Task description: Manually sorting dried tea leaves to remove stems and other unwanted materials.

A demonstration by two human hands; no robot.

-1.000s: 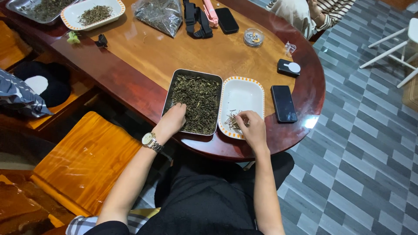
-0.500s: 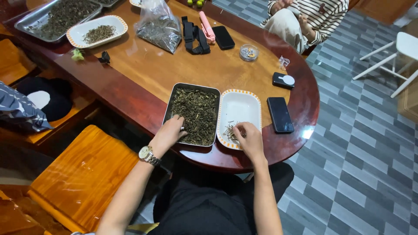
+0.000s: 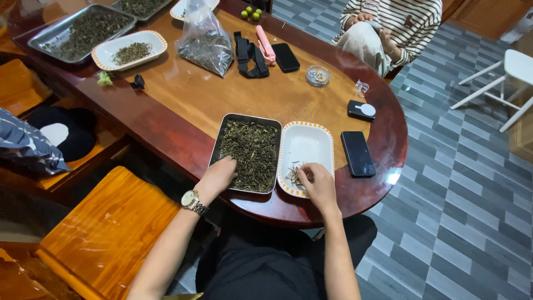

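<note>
The left hand (image 3: 217,174), fingers curled loosely, rests in the dark dried leaves (image 3: 250,145) at the near corner of the rectangular metal tray (image 3: 217,141). The right hand (image 3: 316,181) hovers with fingers drawn together over the small heap of pale stems (image 3: 293,174) in the white, orange-rimmed dish (image 3: 308,145); whether it pinches anything cannot be told. Both containers sit close to the edge of the glossy oval wooden table (image 3: 288,94), so a careless sweep could scatter leaves or nudge the dish off.

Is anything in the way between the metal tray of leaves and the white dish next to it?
Nothing visible. The metal tray and the white dish sit side by side on the table. The left hand rests in the leaves, and the right hand is over the stems in the dish.
</note>
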